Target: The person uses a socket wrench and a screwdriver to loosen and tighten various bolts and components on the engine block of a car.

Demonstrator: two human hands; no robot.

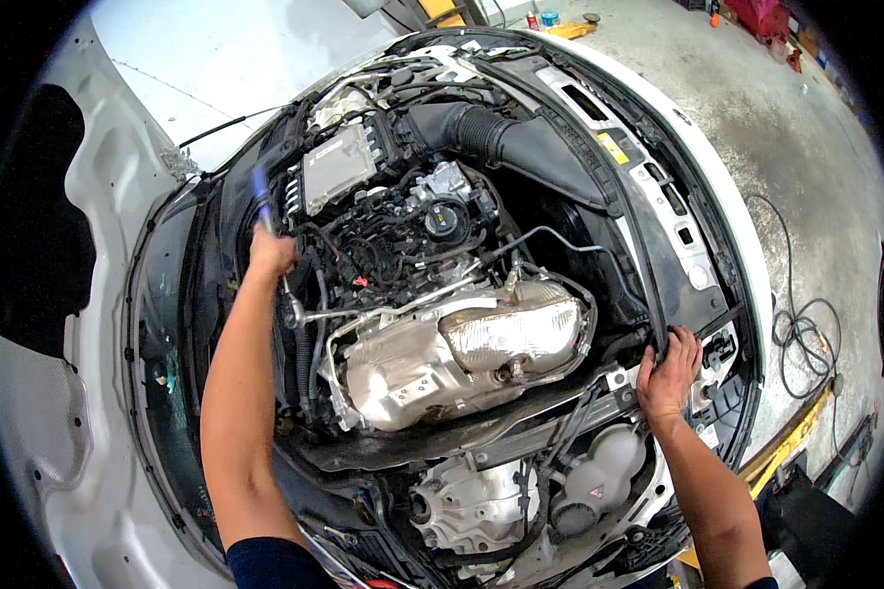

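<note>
My left hand [273, 247] is closed round a tool with a blue handle [261, 193] at the left side of the open engine bay, beside a metal fitting [295, 312] and black hoses. My right hand [668, 368] has its fingers curled over a long black trim strip [648, 285] at the right side of the bay. Between my hands lie the engine's black wiring and a silver heat shield [506, 334]. A flat silver module [339, 167] sits above them, near a wide black intake duct [550, 172].
The raised white hood [103, 245] fills the left side. A white reservoir [604, 466] and silver strut housing [467, 506] are at the bottom of the bay. Coiled cables [796, 344], a yellow bar [786, 442] and small cans [550, 20] lie on the concrete floor [796, 137].
</note>
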